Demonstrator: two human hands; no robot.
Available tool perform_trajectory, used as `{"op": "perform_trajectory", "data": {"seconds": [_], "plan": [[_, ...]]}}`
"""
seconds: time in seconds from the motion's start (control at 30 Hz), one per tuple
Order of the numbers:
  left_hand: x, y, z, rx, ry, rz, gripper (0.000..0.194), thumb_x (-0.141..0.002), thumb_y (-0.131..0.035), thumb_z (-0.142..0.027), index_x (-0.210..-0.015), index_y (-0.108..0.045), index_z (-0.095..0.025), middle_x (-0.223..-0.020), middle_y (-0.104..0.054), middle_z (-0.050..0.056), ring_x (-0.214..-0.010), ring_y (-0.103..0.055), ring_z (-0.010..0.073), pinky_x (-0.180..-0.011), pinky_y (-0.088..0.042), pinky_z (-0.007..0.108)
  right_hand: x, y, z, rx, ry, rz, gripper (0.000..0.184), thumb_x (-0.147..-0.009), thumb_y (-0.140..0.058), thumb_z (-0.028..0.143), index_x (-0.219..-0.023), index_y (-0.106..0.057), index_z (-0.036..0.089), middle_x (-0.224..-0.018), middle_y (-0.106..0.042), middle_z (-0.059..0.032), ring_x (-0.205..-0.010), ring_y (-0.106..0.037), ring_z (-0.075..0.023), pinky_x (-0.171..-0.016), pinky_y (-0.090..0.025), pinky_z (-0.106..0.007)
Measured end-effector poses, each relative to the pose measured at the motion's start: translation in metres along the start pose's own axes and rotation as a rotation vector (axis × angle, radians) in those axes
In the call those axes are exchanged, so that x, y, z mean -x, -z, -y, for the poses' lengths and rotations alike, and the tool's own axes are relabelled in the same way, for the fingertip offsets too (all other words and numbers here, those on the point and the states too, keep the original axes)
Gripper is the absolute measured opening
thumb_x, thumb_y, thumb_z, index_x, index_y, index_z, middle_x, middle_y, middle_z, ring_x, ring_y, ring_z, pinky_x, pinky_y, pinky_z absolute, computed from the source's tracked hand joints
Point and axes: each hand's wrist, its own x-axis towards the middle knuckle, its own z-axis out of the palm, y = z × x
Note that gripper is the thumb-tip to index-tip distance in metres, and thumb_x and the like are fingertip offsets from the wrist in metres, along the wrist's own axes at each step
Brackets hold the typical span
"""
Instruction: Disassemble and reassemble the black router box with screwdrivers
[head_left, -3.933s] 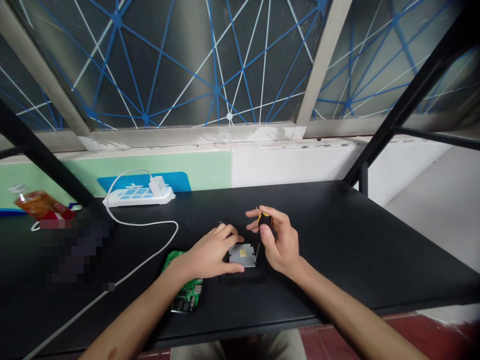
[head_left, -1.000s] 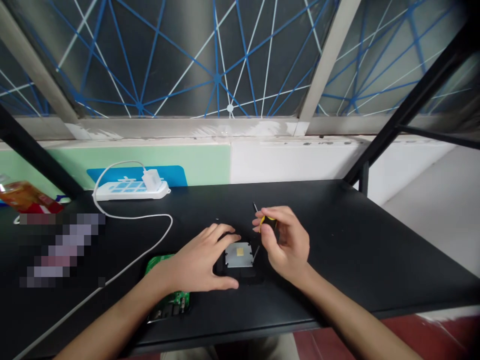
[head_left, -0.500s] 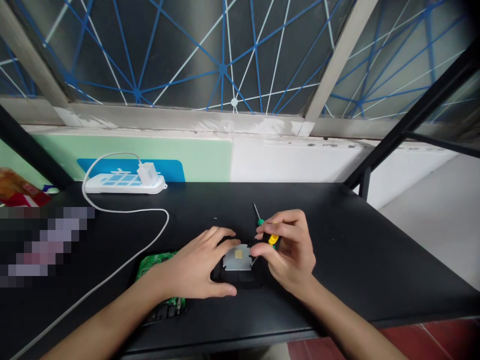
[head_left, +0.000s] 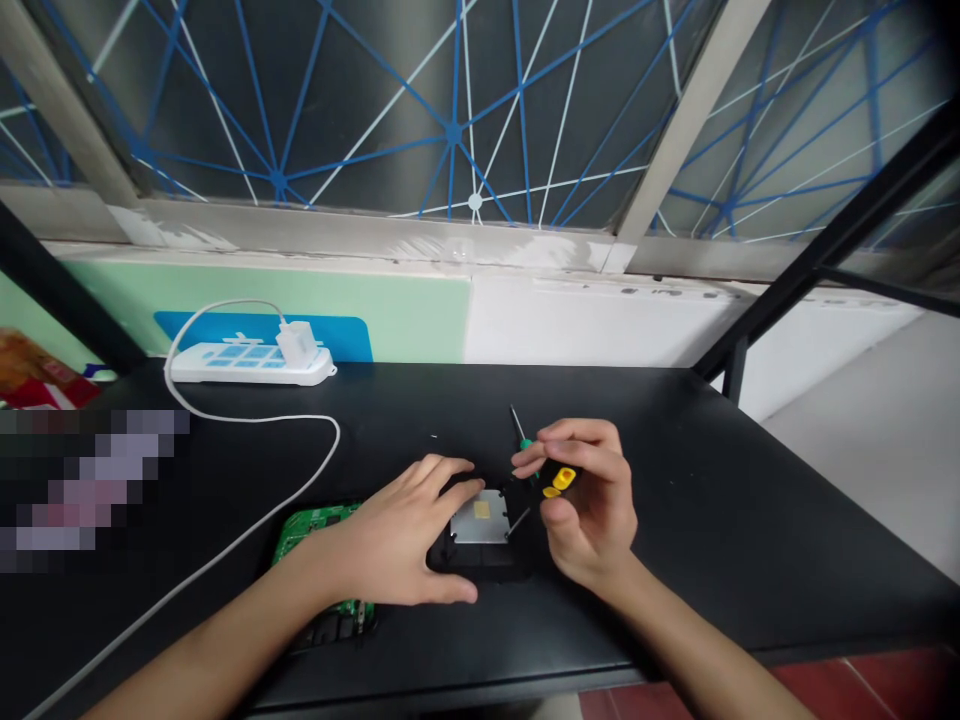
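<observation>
- A small screwdriver (head_left: 546, 468) with a yellow-and-black handle is pinched in the fingers of the right hand (head_left: 589, 510), its thin shaft pointing up and away toward the far side of the table (head_left: 712, 500).
- The black casing (head_left: 480, 558), with a silver metal plate (head_left: 480, 517) on top, lies near the front edge of the table, between the two hands.
- The casing is steadied by the left hand (head_left: 390, 540), which is laid flat and spread on its left side, thumb along the near edge, fingertips at the plate's far-left corner; nothing is clasped in it.
- A slip is judged likely: the screwdriver is held by the fingertips only, raised above the casing, so it could be dropped onto the plate.
- A thin dark pin or screw appears to stand at the plate's right edge; it is too small to identify, and it could be knocked away and lost against the dark tabletop.
- The green circuit board (head_left: 319, 530) is partly covered by the left wrist and could be pressed or dragged by the forearm.
- The right wrist is bent inward, the palm turned toward the person, the forearm entering from the near right.
- A white power strip (head_left: 247, 364) lies at the far left, its white cable (head_left: 300, 480) trailing toward the near left.
</observation>
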Motion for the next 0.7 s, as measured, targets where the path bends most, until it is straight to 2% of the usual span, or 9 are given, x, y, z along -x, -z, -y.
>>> {"op": "perform_trajectory", "data": {"seconds": [0.07,0.2,0.33,0.43,0.53,0.6,0.7], "plan": [[0.0003,0.0,0.0,-0.002,-0.003,0.001,0.087,-0.079,-0.083,-0.054,-0.151,-0.045,-0.022,-0.152,-0.047,0.016,-0.141,-0.044,0.04,-0.116,-0.043,0.062,-0.0006,0.0015,-0.0019,0.087,0.032,-0.008,0.039,-0.094,-0.068,0.039,-0.13,-0.059,0.029,-0.112,-0.052,-0.0067,-0.083,-0.067,-0.0146,-0.063,-0.065,-0.035],[0.001,0.0012,-0.0008,-0.016,0.001,0.029,0.084,-0.08,-0.083,-0.052,-0.149,-0.046,-0.022,-0.152,-0.047,0.016,-0.141,-0.045,0.0396,-0.116,-0.042,0.06,-0.0008,0.003,-0.0053,0.149,0.067,-0.009,0.053,-0.085,-0.08,0.026,-0.133,-0.058,0.029,-0.107,-0.051,-0.0048,-0.079,-0.064,-0.0139,-0.061,-0.063,-0.034],[0.0011,0.0018,-0.0018,-0.029,0.002,0.035,0.084,-0.081,-0.082,-0.05,-0.15,-0.045,-0.022,-0.151,-0.048,0.017,-0.14,-0.045,0.0396,-0.116,-0.042,0.06,0.0008,0.0012,-0.0061,0.191,0.027,-0.036,0.063,-0.081,-0.08,0.012,-0.137,-0.059,0.032,-0.106,-0.058,-0.0045,-0.08,-0.067,-0.0148,-0.065,-0.064,-0.035],[0.0004,0.0017,-0.0025,-0.032,0.011,0.048,0.084,-0.081,-0.082,-0.05,-0.151,-0.045,-0.022,-0.153,-0.046,0.017,-0.142,-0.043,0.0392,-0.118,-0.04,0.06,0.0027,-0.0024,-0.0035,0.071,-0.074,-0.034,0.055,-0.096,-0.059,0.011,-0.147,-0.051,0.031,-0.115,-0.069,-0.0073,-0.083,-0.074,-0.0156,-0.067,-0.066,-0.034],[-0.0002,0.002,-0.0032,-0.036,0.021,0.053,0.085,-0.081,-0.082,-0.051,-0.151,-0.045,-0.02,-0.155,-0.045,0.018,-0.144,-0.041,0.04,-0.118,-0.04,0.061,0.0032,-0.0057,-0.0007,-0.16,-0.125,-0.082,0.041,-0.103,-0.039,0.014,-0.139,-0.055,0.027,-0.124,-0.073,-0.0082,-0.089,-0.079,-0.0173,-0.066,-0.066,-0.034],[-0.0006,0.0027,-0.0035,-0.029,0.014,0.05,0.084,-0.08,-0.083,-0.05,-0.15,-0.047,-0.019,-0.155,-0.046,0.019,-0.144,-0.043,0.0399,-0.118,-0.04,0.06,0.0026,-0.0062,-0.0007,-0.231,-0.122,-0.102,0.035,-0.103,-0.037,0.017,-0.13,-0.059,0.025,-0.126,-0.073,-0.0082,-0.091,-0.079,-0.0186,-0.067,-0.066,-0.035],[-0.0013,0.0038,-0.0036,-0.015,0.001,0.054,0.083,-0.08,-0.084,-0.048,-0.149,-0.048,-0.019,-0.155,-0.047,0.018,-0.145,-0.043,0.0389,-0.119,-0.04,0.059,0.0013,-0.0038,-0.0038,-0.187,-0.07,-0.076,0.032,-0.102,-0.046,0.024,-0.132,-0.059,0.026,-0.124,-0.068,-0.0086,-0.086,-0.077,-0.0172,-0.064,-0.065,-0.034]]}}
